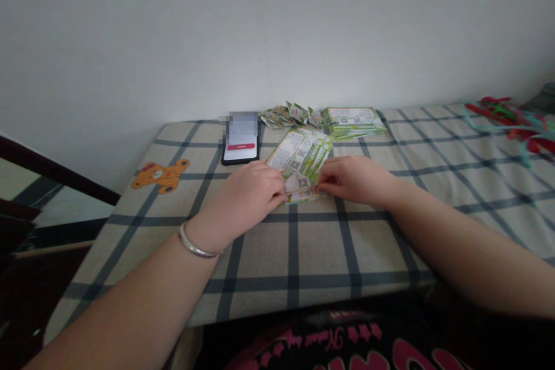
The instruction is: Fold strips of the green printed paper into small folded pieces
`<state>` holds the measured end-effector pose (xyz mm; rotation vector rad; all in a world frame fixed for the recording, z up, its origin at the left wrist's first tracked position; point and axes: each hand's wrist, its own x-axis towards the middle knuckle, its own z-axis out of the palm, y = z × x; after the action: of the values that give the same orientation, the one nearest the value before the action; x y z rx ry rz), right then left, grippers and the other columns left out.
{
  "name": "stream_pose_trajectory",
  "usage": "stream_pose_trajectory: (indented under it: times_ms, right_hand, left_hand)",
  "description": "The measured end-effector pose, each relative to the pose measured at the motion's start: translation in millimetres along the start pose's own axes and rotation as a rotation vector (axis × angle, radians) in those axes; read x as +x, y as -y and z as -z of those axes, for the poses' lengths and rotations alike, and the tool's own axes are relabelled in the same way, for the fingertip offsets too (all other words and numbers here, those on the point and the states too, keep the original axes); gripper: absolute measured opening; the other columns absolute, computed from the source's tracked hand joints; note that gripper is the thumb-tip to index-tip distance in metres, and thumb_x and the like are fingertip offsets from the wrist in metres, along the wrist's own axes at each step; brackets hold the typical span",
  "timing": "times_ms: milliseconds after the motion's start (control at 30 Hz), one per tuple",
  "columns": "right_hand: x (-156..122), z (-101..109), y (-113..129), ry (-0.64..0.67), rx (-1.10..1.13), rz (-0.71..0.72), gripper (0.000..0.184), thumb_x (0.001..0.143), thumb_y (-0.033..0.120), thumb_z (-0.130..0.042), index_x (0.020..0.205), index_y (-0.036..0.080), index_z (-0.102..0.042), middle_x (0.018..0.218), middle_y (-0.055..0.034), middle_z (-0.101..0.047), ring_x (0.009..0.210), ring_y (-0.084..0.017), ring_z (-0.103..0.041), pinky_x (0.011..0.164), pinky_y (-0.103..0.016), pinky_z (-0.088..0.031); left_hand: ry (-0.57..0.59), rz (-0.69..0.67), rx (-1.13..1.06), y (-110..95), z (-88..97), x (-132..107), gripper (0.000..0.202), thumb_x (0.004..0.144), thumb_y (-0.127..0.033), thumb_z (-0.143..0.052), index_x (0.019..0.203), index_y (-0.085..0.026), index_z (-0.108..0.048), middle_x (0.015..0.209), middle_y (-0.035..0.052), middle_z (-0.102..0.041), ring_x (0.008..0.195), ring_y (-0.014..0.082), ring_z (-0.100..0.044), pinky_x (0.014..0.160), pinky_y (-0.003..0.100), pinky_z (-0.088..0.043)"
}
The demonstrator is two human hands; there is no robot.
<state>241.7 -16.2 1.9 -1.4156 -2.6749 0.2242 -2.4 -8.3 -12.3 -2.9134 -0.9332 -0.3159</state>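
A green and white printed leaflet (302, 153) with QR codes lies flat on the checked tablecloth (318, 266) in front of me. The fingers of my left hand (254, 189) are closed on its near left corner. Opposite, my right hand (358, 178) pinches the near right corner between thumb and fingers. Along the near edge, between both hands, a narrow strip of the paper looks folded over. My fingertips partly hide the corners.
Beyond the leaflet sit a stack of similar leaflets (354, 118) and several folded paper pieces (292, 115). A lit phone (241, 147) lies to their left. An orange bear cutout (161, 176) is near the left edge. Colourful strips (505, 118) lie far right, and a wall (277, 29) stands behind.
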Motion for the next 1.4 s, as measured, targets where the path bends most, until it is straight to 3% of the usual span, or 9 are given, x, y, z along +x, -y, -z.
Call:
stream_pose_trajectory:
  times_ms: [333,700,1067,1400]
  right_hand:
    - [6.3,-11.9,0.9,-0.044,0.017,-0.070,0.025,0.088,0.039,-0.054,0.073,0.019,-0.060,0.071,-0.0012,-0.063,0.061,-0.013,-0.048,0.055,-0.026,-0.028]
    - [8.2,-22.0,12.4,-0.194,-0.006,0.122,0.023,0.091,0.037,-0.055,0.084,0.018,-0.066,0.084,-0.0047,-0.062,0.082,-0.017,-0.054,0.069,-0.028,-0.035]
    - [16.6,-28.1,13.2,-0.171,0.124,-0.001,0.017,0.089,0.032,-0.058,0.083,0.018,-0.066,0.084,-0.0044,-0.068,0.079,-0.018,-0.058,0.068,-0.027,-0.037]
    - [19.1,-27.9,13.2,-0.161,0.138,-0.025,0.019,0.089,0.034,-0.058,0.082,0.018,-0.066,0.083,-0.0044,-0.069,0.078,-0.017,-0.059,0.067,-0.026,-0.037]
  left_hand:
    - [-0.006,0.103,0.061,-10.8,4.0,0.2,0.021,0.091,-0.032,-0.059,0.079,-0.017,-0.069,0.082,0.0053,-0.066,0.082,0.0211,-0.061,0.072,0.035,-0.046]
    - [-0.034,0.161,-0.070,-9.8,-1.4,2.6,0.020,0.091,-0.029,-0.061,0.081,-0.017,-0.073,0.084,0.0060,-0.068,0.085,0.0200,-0.062,0.076,0.033,-0.048]
    - [-0.092,0.148,-0.095,-8.3,-3.8,2.5,0.025,0.092,-0.032,-0.058,0.077,-0.017,-0.072,0.080,0.0053,-0.069,0.083,0.0179,-0.064,0.076,0.031,-0.050]
    - [-0.081,0.168,-0.074,-11.4,-6.1,6.0,0.021,0.090,-0.030,-0.061,0.077,-0.016,-0.068,0.079,0.0050,-0.065,0.080,0.0194,-0.059,0.071,0.032,-0.046]
